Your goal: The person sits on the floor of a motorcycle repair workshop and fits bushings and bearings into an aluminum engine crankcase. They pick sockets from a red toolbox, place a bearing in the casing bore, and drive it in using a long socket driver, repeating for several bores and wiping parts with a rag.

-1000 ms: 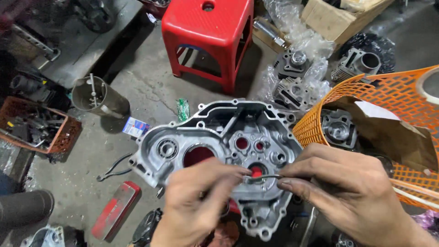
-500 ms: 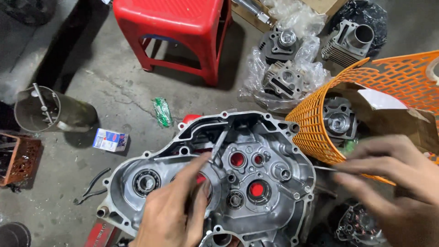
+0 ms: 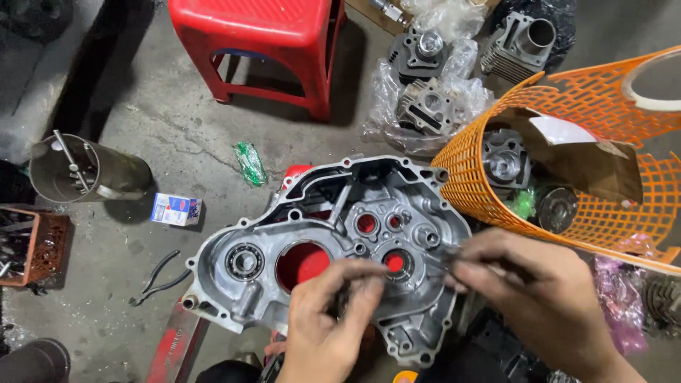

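Both bare hands enter from the lower edge of the head view, backs turned up toward the camera.

The left hand [image 3: 330, 323] rises from bottom centre, wrist low, fingers bent and drawn together, their tips bunched near the thumb in a pinching pose. Skin on fingers and knuckles is darkened with grime.

The right hand [image 3: 532, 298] comes in from the lower right, reaching toward the left. Its fingers are curled, thumb and forefinger tips pressed close at the leading end. The two hands lie near each other, fingertips apart, not touching.
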